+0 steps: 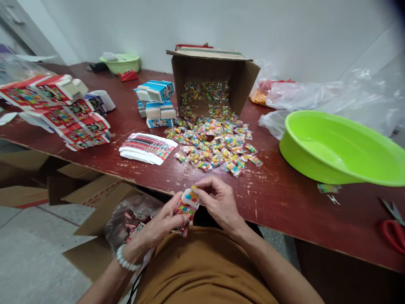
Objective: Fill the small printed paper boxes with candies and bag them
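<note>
My left hand (160,226) is wrapped round a small printed red and white carton (186,207) held near my lap at the table's front edge. My right hand (218,200) pinches at the carton's open top, where a few coloured sweets show. A heap of small wrapped sweets (215,145) lies on the dark red table (278,198) just beyond my hands, spilling out of a tipped cardboard box (209,80). A stack of flat unfolded cartons (148,147) lies left of the heap.
A big green basin (338,147) stands at right, with clear plastic bags (332,97) behind it and red scissors (394,230) near the right edge. Blue cartons (155,103) and red cartons (60,112) are stacked at left. Cardboard boxes and a bag of filled cartons (134,219) sit on the floor.
</note>
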### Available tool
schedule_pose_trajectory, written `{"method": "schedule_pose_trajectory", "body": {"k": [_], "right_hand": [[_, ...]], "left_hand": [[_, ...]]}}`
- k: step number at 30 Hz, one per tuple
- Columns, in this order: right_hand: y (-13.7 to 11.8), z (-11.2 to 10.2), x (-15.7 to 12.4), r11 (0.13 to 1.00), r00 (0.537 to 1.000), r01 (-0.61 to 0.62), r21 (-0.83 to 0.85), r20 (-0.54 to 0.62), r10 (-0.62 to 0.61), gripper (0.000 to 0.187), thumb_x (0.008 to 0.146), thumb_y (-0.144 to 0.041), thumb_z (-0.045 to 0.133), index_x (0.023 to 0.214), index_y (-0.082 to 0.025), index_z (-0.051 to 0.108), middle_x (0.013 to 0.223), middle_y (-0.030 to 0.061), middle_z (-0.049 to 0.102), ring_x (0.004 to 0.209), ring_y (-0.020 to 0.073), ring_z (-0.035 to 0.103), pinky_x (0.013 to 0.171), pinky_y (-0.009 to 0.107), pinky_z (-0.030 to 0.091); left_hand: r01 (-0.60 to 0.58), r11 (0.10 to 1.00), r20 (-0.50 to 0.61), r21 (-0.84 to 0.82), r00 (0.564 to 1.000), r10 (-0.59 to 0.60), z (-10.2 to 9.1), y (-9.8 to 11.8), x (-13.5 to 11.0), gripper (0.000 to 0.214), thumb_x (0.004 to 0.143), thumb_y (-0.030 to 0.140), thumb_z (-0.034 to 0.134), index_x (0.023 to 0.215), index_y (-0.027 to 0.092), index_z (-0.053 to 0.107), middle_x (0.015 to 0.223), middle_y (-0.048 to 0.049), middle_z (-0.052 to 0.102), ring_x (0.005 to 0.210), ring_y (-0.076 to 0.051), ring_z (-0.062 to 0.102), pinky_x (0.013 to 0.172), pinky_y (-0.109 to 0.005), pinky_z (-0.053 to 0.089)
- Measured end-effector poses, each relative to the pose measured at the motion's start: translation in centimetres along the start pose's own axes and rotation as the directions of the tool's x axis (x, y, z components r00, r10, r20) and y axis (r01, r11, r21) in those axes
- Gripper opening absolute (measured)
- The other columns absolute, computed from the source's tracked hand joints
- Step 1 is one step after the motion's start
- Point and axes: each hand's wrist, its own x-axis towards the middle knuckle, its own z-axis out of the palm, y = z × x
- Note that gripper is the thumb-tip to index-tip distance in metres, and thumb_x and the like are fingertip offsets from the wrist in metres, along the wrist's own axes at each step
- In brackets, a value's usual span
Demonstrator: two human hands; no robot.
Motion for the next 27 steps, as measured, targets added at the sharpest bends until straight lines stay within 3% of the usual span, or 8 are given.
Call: {"method": "schedule_pose_trajectory", "body": {"k": [4,8,11,13,17,21,23,27], "right_hand": [[-0.5,-0.3,-0.2,0.994,0.99,0.101,-0.04,0.105,-0.097,0.011,0.084,-0.027,0.067,0.076,-0.022,0.071,0.091,0.0041,0.064,0.092,0.0179,0.06,0.086,0.034,0.046],[-0.2,-1.0,0.0,0.965,0.984,-0.157,0.21,0.117,0.134,0.018,0.087,-0.036,0.061,0.099,-0.025,0.069,0.105,0.0043,0.06,0.101,0.0182,0.058,0.088,0.033,0.047],[0.6,-1.0,0.1,0.861,0.903,-0.391,0.325,0.315,0.291,0.041,0.077,-0.038,0.073,0.114,-0.024,0.061,0.093,0.0021,0.064,0.083,0.0162,0.061,0.076,0.03,0.05],[1.1,-0.7,-0.1,0.855,0.874,-0.411,0.318,0.403,0.27,0.044,0.074,-0.038,0.076,0.112,-0.023,0.061,0.09,0.0019,0.066,0.076,0.0151,0.061,0.07,0.029,0.051],[1.5,-0.1,-0.4,0.983,0.976,-0.043,0.178,0.216,0.003,0.013,0.082,-0.032,0.07,0.089,-0.022,0.07,0.086,0.0027,0.067,0.078,0.0153,0.062,0.07,0.028,0.05],[1.0,-0.5,-0.6,0.973,0.946,0.23,-0.016,0.238,-0.219,0.011,0.089,-0.025,0.063,0.089,-0.022,0.073,0.089,0.0048,0.073,0.082,0.0164,0.065,0.079,0.031,0.05],[0.7,-0.7,-0.6,0.988,0.949,0.146,-0.045,0.288,-0.127,0.012,0.089,-0.025,0.062,0.086,-0.021,0.073,0.09,0.005,0.073,0.083,0.0167,0.066,0.079,0.031,0.051],[0.5,-0.1,-0.3,0.971,0.94,-0.233,0.057,0.271,0.209,0.014,0.083,-0.031,0.067,0.084,-0.018,0.072,0.079,0.0024,0.072,0.058,0.012,0.062,0.055,0.024,0.051]], "left_hand": [[-0.077,0.993,-0.081,-0.089,0.994,0.07,0.9,0.0,0.5,0.037,0.078,0.023,0.062,0.112,0.02,0.049,0.07,0.0026,0.061,0.055,-0.012,0.055,0.053,-0.023,0.047],[-0.032,0.956,-0.179,-0.291,0.984,-0.021,1.1,0.1,1.0,0.04,0.087,0.051,0.051,0.105,0.016,0.055,0.07,-0.0037,0.065,0.055,-0.016,0.059,0.052,-0.028,0.05],[0.001,0.945,-0.198,-0.327,0.978,-0.069,1.2,0.0,1.2,0.044,0.084,0.056,0.054,0.098,0.014,0.059,0.066,-0.005,0.065,0.051,-0.016,0.059,0.049,-0.029,0.052],[-0.052,0.954,-0.238,-0.296,0.971,-0.021,1.3,-0.3,1.3,0.04,0.08,0.051,0.063,0.099,0.015,0.061,0.065,-0.0032,0.065,0.053,-0.016,0.058,0.046,-0.026,0.051],[-0.127,0.962,-0.256,-0.243,0.965,0.063,1.4,-0.8,1.4,0.031,0.079,0.046,0.068,0.089,0.017,0.06,0.065,-0.0008,0.064,0.053,-0.014,0.058,0.045,-0.022,0.049],[0.067,0.886,-0.117,-0.459,0.984,-0.135,1.2,-0.5,1.6,0.041,0.086,0.06,0.053,0.098,0.02,0.057,0.064,-0.001,0.065,0.046,-0.016,0.06,0.042,-0.027,0.051],[0.104,0.85,-0.08,-0.517,0.982,-0.169,1.2,-0.4,1.7,0.05,0.087,0.064,0.046,0.108,0.021,0.057,0.063,-0.0014,0.065,0.044,-0.017,0.06,0.041,-0.029,0.051],[0.078,0.869,-0.118,-0.489,0.981,-0.155,1.3,-0.8,2.0,0.06,0.088,0.066,0.042,0.117,0.017,0.058,0.062,-0.0035,0.067,0.042,-0.015,0.059,0.04,-0.025,0.047]]}}
